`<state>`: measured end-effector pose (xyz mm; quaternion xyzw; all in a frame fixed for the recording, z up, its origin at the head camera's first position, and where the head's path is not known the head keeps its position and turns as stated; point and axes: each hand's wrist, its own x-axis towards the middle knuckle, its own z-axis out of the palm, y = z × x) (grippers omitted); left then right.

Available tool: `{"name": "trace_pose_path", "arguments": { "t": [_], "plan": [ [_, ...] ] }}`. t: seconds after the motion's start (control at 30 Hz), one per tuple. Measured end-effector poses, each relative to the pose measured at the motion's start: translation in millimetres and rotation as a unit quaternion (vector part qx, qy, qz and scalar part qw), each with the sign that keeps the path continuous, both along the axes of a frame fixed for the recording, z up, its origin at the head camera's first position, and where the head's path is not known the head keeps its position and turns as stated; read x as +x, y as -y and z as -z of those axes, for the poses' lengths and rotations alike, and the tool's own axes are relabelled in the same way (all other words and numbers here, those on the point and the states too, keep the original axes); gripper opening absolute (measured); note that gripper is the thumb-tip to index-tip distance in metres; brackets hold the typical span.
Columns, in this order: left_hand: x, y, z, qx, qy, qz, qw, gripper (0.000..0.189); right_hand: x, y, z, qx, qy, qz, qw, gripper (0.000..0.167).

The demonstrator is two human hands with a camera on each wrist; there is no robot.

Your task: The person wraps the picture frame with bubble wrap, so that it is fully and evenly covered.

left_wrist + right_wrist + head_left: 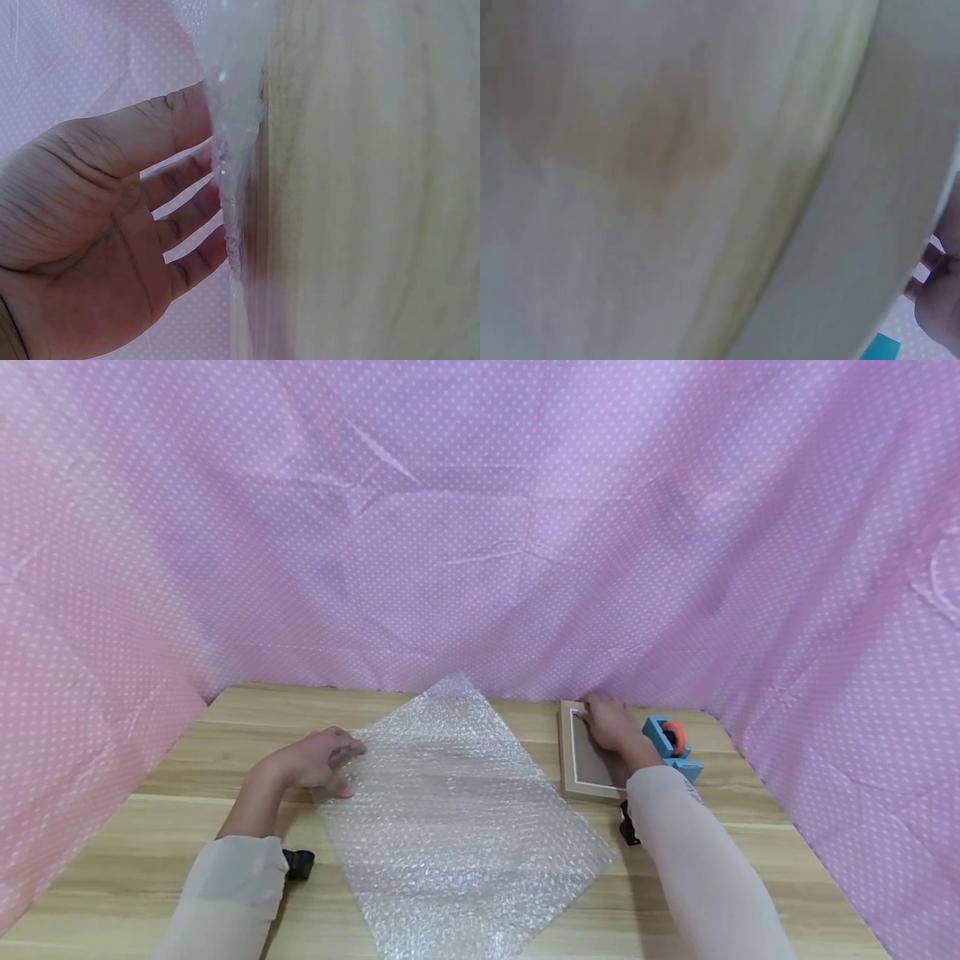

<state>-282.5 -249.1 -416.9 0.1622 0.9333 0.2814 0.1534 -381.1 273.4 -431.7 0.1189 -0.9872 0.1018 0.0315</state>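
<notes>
Centrally, a clear sheet of bubble wrap (457,810) is spread over the wood-grain desk (120,877), turned so that one corner is pointed at the far edge and the near end is cut off by the bottom of the head view. Its left corner is touched by the left hand (315,762), whose thumb and fingers are held well apart; in the left wrist view the tips are partly hidden by the film. Toward the far right, a light-brown picture frame (567,752) is seen face up, with a plain brown panel (592,766) enclosed by its rim and edged by a thin white line. The frame's far end is covered by the right hand (613,725), the thumb being laid over the panel's edge; whether the fingers are curled round the rim cannot be told, as their ends are hidden. Just to the right of the frame, a light-blue tape dispenser (654,729) is placed, and an orange ring (678,739) with a dark centre is held in it. The desk is enclosed at the back and sides by a pink-purple dotted cloth (480,527). Both forearms are covered by pale sleeves (712,868).
</notes>
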Motion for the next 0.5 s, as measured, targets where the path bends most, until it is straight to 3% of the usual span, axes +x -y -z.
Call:
{"name": "trace_pose_path", "arguments": {
  "t": [0.23,0.5],
  "plan": [
    [-1.3,0.9,-0.5,-0.008,-0.006,0.005,0.9999,0.071,1.4,0,-15.5,0.020,-0.009,-0.016,0.9996,0.019],
    [-1.6,-0.2,-0.7,-0.008,-0.004,0.005,0.9999,0.072,7.0,-2,-40.3,0.039,-0.044,-0.040,0.9975,0.027]
  ]
}}
